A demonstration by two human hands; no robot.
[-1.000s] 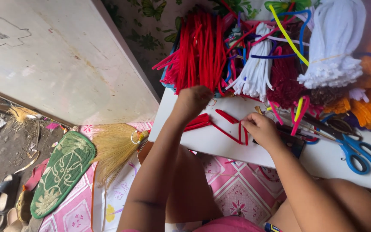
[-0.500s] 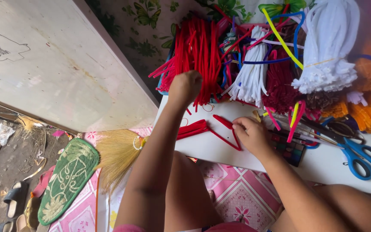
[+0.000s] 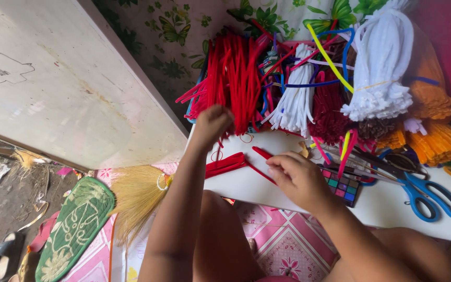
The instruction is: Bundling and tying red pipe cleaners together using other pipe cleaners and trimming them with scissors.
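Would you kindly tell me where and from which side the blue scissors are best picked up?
Grip the blue scissors by the handle loops, coming from the right and above. The loops lie bare on the white table, while the blades point left under loose pipe cleaners, so that end is cluttered.

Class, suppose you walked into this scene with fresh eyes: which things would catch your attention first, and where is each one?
The thick bundle of bright red fuzzy craft stems at top centre draws the eye, with the left hand reaching into its lower end. To its right hangs a tied bunch of white fuzzy stems. On the white table, the right hand touches a loose red stem, and blue-handled scissors lie further right.
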